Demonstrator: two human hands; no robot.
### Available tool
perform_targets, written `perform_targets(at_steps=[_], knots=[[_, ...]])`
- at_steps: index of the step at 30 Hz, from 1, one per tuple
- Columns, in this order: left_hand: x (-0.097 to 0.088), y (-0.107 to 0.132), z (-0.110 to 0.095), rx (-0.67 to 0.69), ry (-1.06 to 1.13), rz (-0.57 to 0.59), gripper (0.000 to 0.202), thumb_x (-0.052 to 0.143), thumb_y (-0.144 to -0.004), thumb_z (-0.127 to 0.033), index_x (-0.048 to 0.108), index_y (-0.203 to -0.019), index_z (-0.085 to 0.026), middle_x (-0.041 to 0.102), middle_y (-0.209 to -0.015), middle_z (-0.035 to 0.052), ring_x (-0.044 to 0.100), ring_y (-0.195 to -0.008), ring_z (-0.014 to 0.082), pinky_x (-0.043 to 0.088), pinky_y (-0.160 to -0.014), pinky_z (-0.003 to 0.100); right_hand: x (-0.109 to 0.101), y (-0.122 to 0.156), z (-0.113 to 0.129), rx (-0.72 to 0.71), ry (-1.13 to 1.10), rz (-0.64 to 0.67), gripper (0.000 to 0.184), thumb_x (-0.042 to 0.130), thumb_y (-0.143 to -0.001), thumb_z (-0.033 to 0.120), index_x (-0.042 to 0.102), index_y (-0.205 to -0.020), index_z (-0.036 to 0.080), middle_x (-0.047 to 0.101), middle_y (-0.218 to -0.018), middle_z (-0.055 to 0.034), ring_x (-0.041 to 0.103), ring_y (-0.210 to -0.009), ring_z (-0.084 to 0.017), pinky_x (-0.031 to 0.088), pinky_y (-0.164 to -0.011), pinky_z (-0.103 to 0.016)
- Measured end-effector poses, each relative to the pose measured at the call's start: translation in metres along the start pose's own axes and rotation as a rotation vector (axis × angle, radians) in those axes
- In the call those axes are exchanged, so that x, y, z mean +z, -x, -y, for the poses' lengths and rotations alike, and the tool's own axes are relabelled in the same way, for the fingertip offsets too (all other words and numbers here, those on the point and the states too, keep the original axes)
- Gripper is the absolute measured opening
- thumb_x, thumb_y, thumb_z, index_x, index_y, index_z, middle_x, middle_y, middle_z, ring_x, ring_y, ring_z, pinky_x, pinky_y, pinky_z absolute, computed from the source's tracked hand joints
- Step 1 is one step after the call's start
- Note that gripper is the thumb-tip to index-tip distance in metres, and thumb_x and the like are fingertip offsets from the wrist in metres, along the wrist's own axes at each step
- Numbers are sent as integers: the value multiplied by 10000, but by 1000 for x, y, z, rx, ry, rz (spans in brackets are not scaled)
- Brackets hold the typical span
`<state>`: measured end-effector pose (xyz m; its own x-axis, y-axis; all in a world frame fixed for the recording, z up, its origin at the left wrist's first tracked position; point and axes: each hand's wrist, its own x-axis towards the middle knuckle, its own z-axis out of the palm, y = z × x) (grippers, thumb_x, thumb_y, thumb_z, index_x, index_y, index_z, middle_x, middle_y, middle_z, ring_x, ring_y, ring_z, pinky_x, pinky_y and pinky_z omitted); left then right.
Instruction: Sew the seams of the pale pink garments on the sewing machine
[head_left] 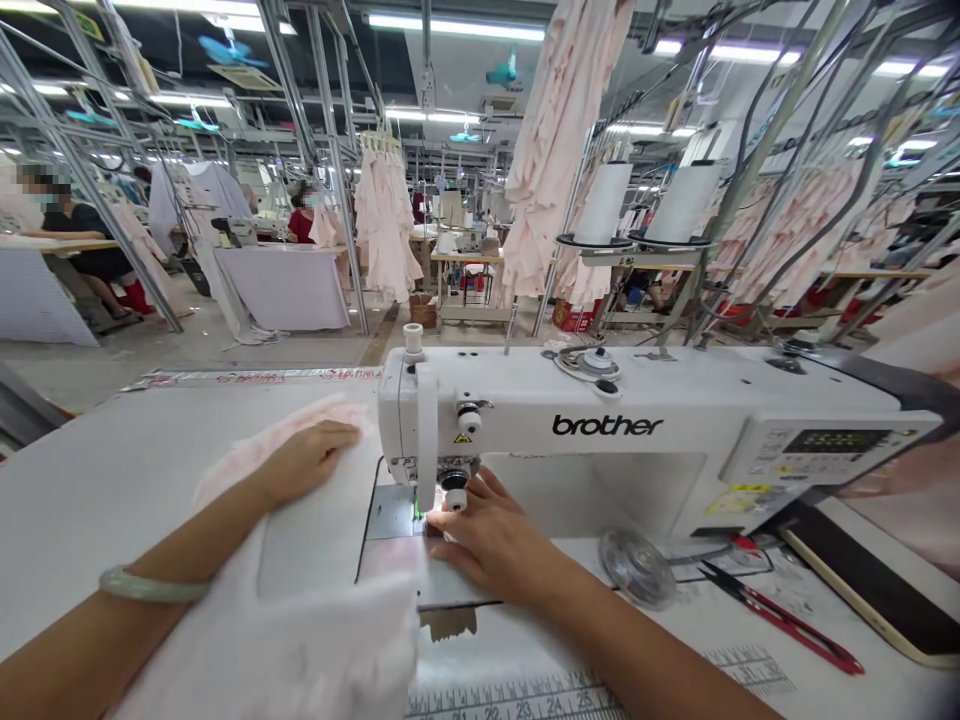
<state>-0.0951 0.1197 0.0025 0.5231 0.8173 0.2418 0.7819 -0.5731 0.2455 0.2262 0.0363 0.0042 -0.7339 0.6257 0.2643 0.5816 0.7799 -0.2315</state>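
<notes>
Two bare hands are flanking the needle end of one white sewing machine, and one pale pink cloth is lying on the table, running from about 7 to 10 o'clock of the needle. The left hand, one smooth ring-shaped bracelet circling its wrist, is resting on the cloth at 10 o'clock; its fingers are curving over, but whether that grip is clenched or merely pressing, I cannot tell. The right hand is sitting just at 4 o'clock of the needle, fingertips close beside it; the machine head is partly hiding them, so I cannot tell what that grip is doing. Two white thread cones are standing at 1 o'clock. One round, clear plastic disc and one pair of slim red-and-black snips are lying between 3 and 4, and one flat phone is lying near 3. The cloth is looking soft and rumpled, its near part blurring, while the metal plate is showing straight edges. One printed ruler scale is marking 5 o'clock, and the opening under the machine arm is leaving room at 2 o'clock.
</notes>
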Motion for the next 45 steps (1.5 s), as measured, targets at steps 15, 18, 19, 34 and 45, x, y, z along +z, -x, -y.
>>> perform_targets(at_steps=[15, 18, 19, 34, 45], knots=[[5, 39, -125, -419, 450, 309, 170, 585, -713, -273, 430, -704, -205, 467, -690, -40, 439, -664, 149, 305, -581, 249, 5, 2, 15, -335, -36, -119, 178, 502, -985, 266, 620, -1087, 180, 655, -902, -18, 529, -874, -161, 291, -1006, -347], [5, 29, -119, -418, 514, 363, 215, 616, -681, -304, 428, -701, -201, 405, -653, -58, 398, -631, 130, 278, -559, 236, 3, 2, 20, -337, -55, -47, 162, 512, -991, 293, 637, -1011, 193, 652, -901, -4, 515, -874, -157, 291, -1005, -336], [3, 26, -117, -411, 538, 385, 202, 607, -690, -319, 448, -708, -197, 400, -653, -57, 396, -629, 128, 282, -562, 235, 2, 3, 21, -325, -63, -31, 166, 518, -990, 301, 643, -973, 194, 648, -894, -3, 510, -873, -156, 288, -1010, -335], [8, 17, -127, -374, 347, 323, 200, 435, -849, -334, 527, -737, -195, 428, -624, -41, 422, -621, 140, 323, -577, 243, 4, 2, 13, -198, -107, -69, 165, 544, -970, 260, 626, -1076, 163, 646, -1104, -46, 531, -981, -177, 302, -995, -321], [23, 64, -132, 229, -130, -29, 415, 401, -832, -17, 617, -1120, -223, 658, -1170, 64, 585, -1105, 233, 485, -958, 386, 4, 3, 15, -189, -84, 16, 177, 523, -991, 294, 624, -1072, 174, 678, -1038, -32, 541, -1035, -177, 270, -1060, -326]])
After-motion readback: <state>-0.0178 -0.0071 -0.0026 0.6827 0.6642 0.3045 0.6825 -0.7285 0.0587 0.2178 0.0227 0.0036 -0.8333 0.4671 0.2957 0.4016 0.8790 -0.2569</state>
